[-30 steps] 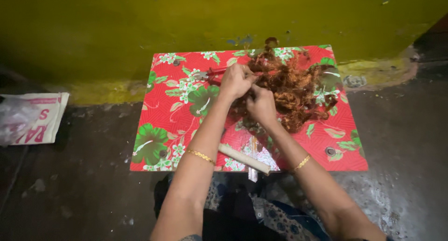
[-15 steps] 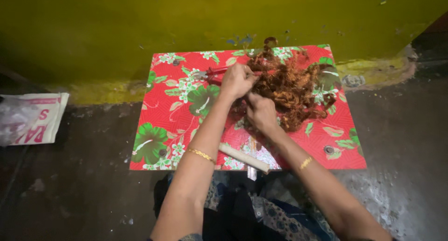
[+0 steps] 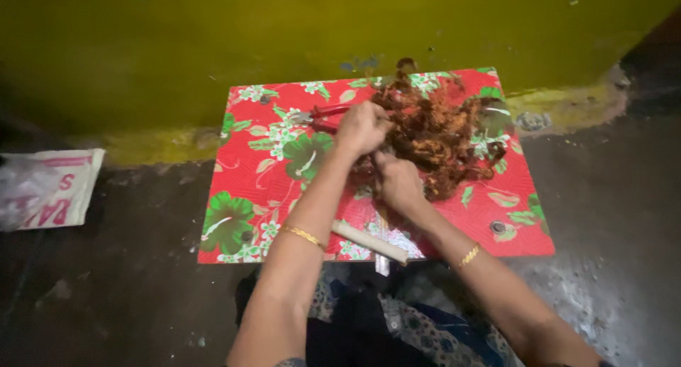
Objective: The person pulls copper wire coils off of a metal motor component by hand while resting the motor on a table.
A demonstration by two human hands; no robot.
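Note:
A low table with a red flowered cover (image 3: 248,196) stands against a yellow wall. On its far right half lies a pile of brown tangled strands (image 3: 447,136). My left hand (image 3: 360,128) is closed on strands at the pile's left edge. It sits right beside a red-handled cutting tool (image 3: 323,116) that lies on the cover. My right hand (image 3: 399,184) is closed on strands at the pile's near edge, just below the left hand. Each wrist wears a gold bangle. What the fingers pinch is hidden.
A pale wooden stick (image 3: 369,240) lies at the table's near edge, between my forearms. A white printed sack (image 3: 46,193) lies on the dark floor at the left. The yellow wall (image 3: 284,33) closes off the far side. My patterned clothing (image 3: 397,324) shows below the table.
My right hand has drawn slightly toward me along the pile's near edge. The left hand has stayed by the red-handled tool.

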